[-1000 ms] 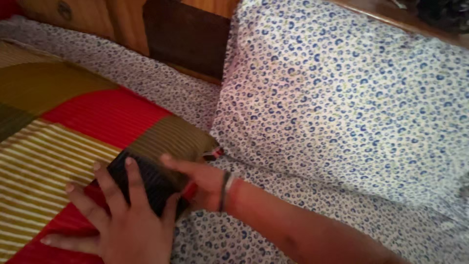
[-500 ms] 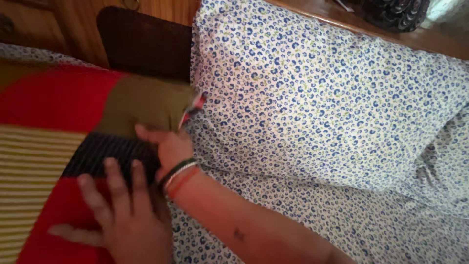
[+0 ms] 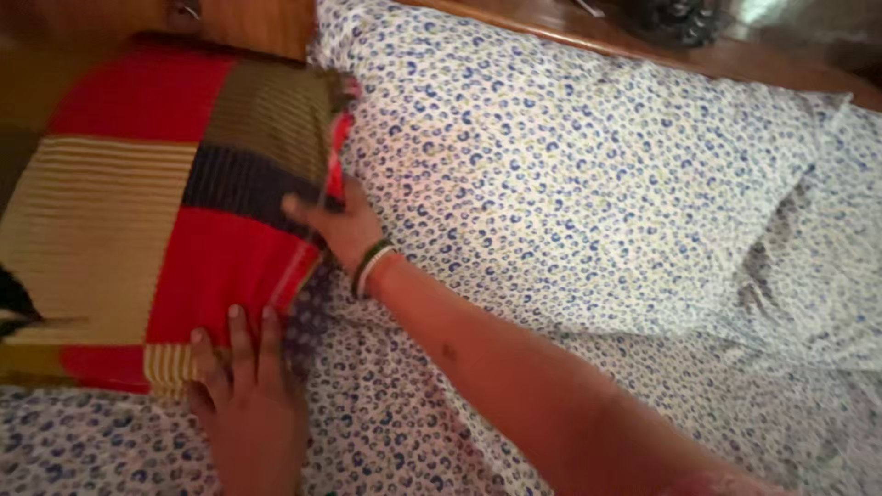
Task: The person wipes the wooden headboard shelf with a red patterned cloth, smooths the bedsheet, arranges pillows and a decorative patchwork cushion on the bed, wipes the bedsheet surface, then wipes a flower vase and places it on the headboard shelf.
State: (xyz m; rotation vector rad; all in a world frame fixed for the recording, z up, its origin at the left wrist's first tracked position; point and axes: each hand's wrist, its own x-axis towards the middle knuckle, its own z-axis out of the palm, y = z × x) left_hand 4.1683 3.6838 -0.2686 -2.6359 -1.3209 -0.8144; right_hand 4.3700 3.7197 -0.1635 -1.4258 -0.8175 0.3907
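Right hand [image 3: 338,228] clamped on the side edge of the patchwork cushion [image 3: 165,211], thumb on top. Left hand [image 3: 241,367] flat, fingers apart, pressing the cushion's near corner. Floral pillow [image 3: 588,174] just beyond the right wrist, on floral sheet [image 3: 386,432].

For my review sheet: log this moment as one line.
left hand: on patchwork cushion lower edge | right hand: gripping cushion's right edge | beside: floral pillow | surface: floral sheet
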